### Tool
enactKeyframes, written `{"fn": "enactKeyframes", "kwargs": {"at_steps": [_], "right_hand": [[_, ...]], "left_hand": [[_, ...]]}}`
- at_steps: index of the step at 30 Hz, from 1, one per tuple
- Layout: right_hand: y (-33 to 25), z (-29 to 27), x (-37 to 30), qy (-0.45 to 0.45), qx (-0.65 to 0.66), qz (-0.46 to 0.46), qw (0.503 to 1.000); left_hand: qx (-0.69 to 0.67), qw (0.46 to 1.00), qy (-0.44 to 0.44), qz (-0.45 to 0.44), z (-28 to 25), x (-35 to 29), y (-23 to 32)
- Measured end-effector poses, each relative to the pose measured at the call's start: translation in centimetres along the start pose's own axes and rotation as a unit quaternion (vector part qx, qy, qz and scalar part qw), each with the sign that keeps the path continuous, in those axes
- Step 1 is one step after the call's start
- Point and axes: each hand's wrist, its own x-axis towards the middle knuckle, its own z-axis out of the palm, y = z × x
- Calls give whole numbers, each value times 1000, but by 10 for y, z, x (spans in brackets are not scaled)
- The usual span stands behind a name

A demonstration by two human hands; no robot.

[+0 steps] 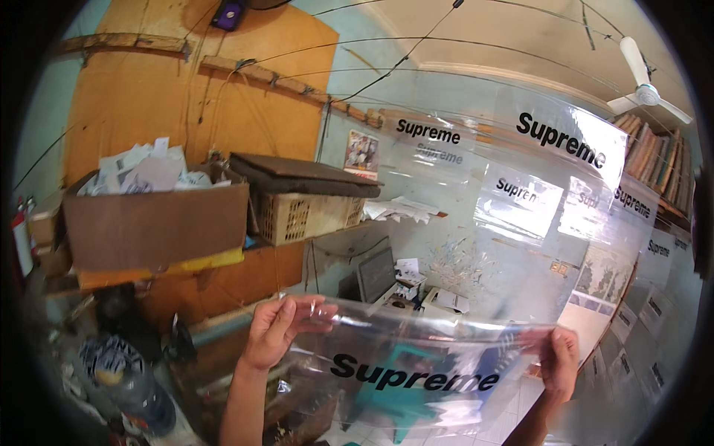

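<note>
A clear, glossy plastic sheet (413, 376) with bold black lettering stretches between my two hands in the lower middle of the view. My left hand (279, 331) pinches its upper left corner, with the thumb up. At the upper right corner, my right hand (561, 363) grips the plastic with bent fingers. Through the sheet shows a green plastic stool (401, 431). Similar printed clear sheets hang above and beyond my hands, among them a large one (573, 141) at upper right and a smaller one (518, 202) lower down.
Wires cross overhead near a ceiling fan (645, 97). On a shelf at left stand a cardboard box (156, 227) of papers and a cream plastic crate (301, 218). Behind the sheet is a monitor (375, 273). A large clear bottle (141, 398) stands at lower left.
</note>
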Motion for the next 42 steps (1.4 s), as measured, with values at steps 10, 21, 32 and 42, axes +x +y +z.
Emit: {"fn": "enactKeyframes", "kwargs": {"at_steps": [10,21,32,42], "right_hand": [[-177,111,169,45,-103,-224,968],[-398,120,385,-241,-139,-353,893],[-352,132,425,-84,-144,-269,949],[-336,89,450,182,-730,-476,456]], "left_hand": [[-169,933,-229,219,-65,281,117],[-231,846,-396,272,-52,520,284],[-157,913,-307,218,-51,563,265],[-74,951,-293,66,-79,602,232]]}}
